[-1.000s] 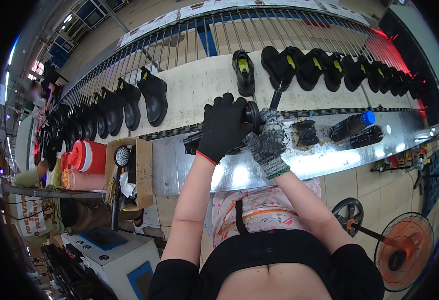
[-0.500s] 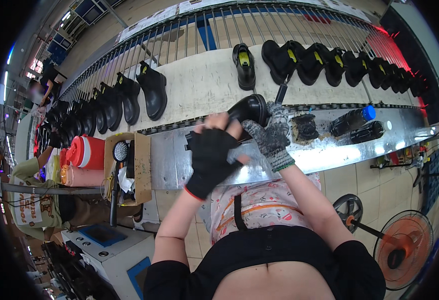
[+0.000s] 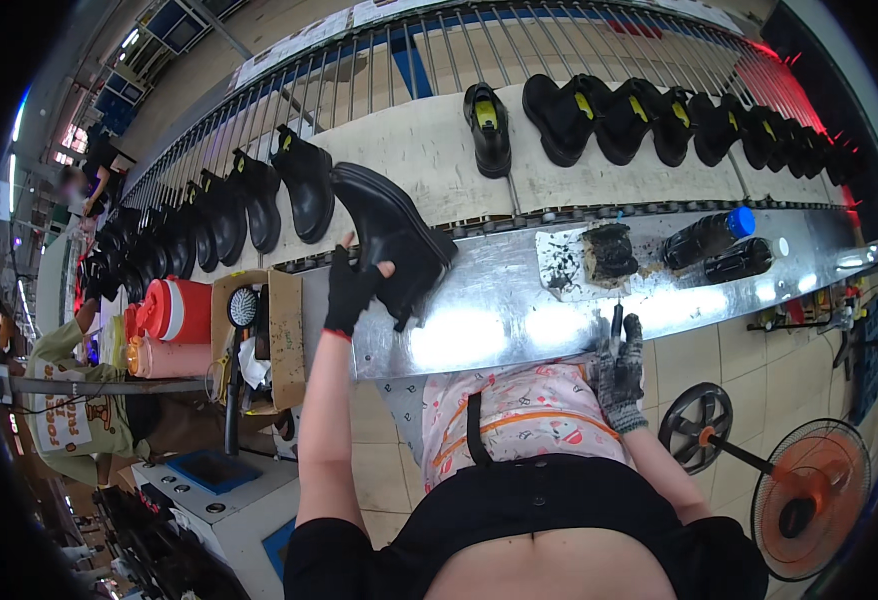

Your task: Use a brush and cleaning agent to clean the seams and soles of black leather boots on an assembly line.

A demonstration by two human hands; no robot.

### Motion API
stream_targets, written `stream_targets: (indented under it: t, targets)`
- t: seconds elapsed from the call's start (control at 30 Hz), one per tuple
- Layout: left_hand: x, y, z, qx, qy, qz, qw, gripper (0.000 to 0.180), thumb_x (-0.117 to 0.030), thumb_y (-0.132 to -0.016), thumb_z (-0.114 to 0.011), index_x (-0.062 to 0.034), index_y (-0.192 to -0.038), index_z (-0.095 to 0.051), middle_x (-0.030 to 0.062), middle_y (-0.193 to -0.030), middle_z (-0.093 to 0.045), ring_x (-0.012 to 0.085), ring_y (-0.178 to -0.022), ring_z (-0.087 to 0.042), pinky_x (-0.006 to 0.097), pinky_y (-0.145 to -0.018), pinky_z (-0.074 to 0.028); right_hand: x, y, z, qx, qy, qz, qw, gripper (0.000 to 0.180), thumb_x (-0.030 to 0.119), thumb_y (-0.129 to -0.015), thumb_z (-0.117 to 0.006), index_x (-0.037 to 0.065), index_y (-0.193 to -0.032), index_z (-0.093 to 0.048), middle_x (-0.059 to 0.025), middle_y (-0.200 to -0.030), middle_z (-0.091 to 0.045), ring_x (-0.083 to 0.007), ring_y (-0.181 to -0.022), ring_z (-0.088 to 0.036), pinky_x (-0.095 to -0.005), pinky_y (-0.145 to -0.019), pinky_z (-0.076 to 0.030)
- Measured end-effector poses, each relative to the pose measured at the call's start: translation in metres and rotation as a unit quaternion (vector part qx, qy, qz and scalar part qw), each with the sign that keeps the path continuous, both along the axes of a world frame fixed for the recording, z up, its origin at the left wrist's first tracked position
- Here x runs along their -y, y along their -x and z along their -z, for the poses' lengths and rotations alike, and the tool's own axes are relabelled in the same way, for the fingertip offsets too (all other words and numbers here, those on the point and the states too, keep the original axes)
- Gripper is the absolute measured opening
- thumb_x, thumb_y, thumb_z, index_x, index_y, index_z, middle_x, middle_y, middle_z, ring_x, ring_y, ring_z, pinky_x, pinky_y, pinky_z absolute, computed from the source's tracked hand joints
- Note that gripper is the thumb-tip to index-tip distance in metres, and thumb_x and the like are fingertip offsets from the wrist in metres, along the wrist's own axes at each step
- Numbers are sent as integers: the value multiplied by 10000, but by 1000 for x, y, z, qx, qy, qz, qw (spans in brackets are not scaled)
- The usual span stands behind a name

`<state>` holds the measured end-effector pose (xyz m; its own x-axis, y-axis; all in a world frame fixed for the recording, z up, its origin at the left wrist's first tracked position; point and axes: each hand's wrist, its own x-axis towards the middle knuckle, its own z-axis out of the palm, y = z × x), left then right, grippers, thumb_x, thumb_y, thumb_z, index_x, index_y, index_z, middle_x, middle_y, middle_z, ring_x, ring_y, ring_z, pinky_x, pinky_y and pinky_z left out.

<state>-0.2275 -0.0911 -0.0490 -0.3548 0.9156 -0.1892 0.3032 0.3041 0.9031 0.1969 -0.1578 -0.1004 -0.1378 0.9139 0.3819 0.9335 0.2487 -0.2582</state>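
My left hand (image 3: 352, 292), in a black fingerless glove, grips a black ankle boot (image 3: 391, 235) by its shaft. The boot is tilted above the metal bench, toe up and left, sole facing right. My right hand (image 3: 621, 378), in a grey knitted glove with black stains, is low at the bench's front edge. Its fingers close on a slender black-handled tool (image 3: 617, 322) pointing away from me; its exact kind is unclear. Just beyond that hand, a blackened sponge-like block (image 3: 610, 252) sits on a stained white sheet (image 3: 561, 264).
A belt (image 3: 409, 140) carries black boots to the left and right. On the bench stand a blue-capped bottle (image 3: 701, 240) and a white-capped one (image 3: 744, 261). At left are a cardboard box (image 3: 285, 340) and a red jug (image 3: 181, 310). A fan (image 3: 809, 500) stands right; a co-worker's shirt (image 3: 69, 400) shows left.
The boot has swung left and up in my left hand, away from my right. My right hand has drawn back toward me with the tool, uncovering the white sheet.
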Motion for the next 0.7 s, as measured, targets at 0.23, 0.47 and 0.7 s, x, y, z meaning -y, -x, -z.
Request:
stream_targets:
  t: [0.23, 0.47, 0.7]
  targets:
    - [-136, 39, -11, -64, 43, 2, 997, 1123, -424, -579, -834, 103, -1379, -248, 269, -1316, -431, 309, -1114, -546, 363, -894, -476, -33, -4, 40, -308, 230, 100, 918, 531, 195, -822, -597, -16, -1277, -422, -164, -1033, -556, -269, -920, -552, -367, -851, -444]
    - [-245, -43, -4, -353, 59, 41, 933, 725, -448, -797, -574, -81, -1377, -338, 261, -1167, -549, 404, -992, -595, 453, -819, -497, -23, -9, 73, -363, 277, 74, 887, 470, 222, -845, -590, -22, -1224, -456, -186, -970, -553, -311, -874, -552, -396, -750, -461]
    - [-269, -62, 26, -363, 7, -74, 929, 431, -317, -884, -462, -88, -1249, -439, 230, -965, -605, 380, -895, -615, 464, -765, -486, -19, -1, 49, -492, 294, 79, 815, 416, 131, -886, -515, 32, -1272, -395, -74, -971, -573, -114, -692, -540, -248, -556, -463]
